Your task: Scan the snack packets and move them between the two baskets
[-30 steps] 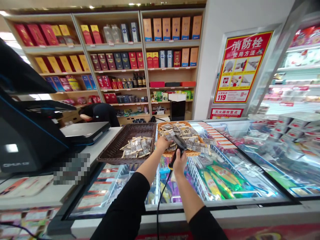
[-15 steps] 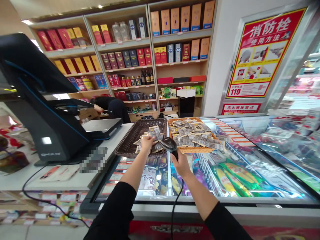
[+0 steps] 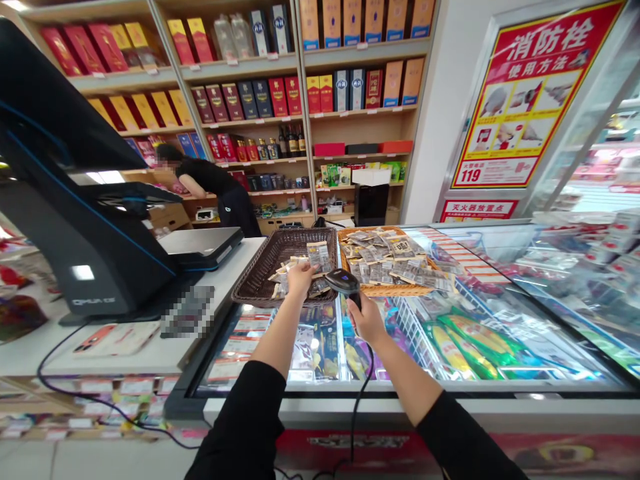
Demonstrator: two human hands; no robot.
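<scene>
My left hand (image 3: pixel 301 278) is raised over the dark brown wicker basket (image 3: pixel 260 270) and pinches a small clear snack packet (image 3: pixel 319 256) held upright. My right hand (image 3: pixel 369 319) is wrapped round the handle of a black barcode scanner (image 3: pixel 343 282) whose head sits just right of and below the packet. The scanner's black cord hangs down along my right forearm. A light orange wicker basket (image 3: pixel 395 289) heaped with several similar packets stands to the right of the dark one. Both baskets rest on the glass lid of a chest freezer (image 3: pixel 500 313).
A black checkout terminal (image 3: pixel 75 200) with its cables stands on the white counter (image 3: pixel 150 353) at left. A person in black (image 3: pixel 215 187) bends at the shelves of boxed goods behind. A red fire-hydrant poster (image 3: pixel 525 100) hangs at right, beside chilled shelves.
My left hand took a packet out of the orange basket and carried it left over the dark basket. The scanner followed to the left. The person behind has straightened up.
</scene>
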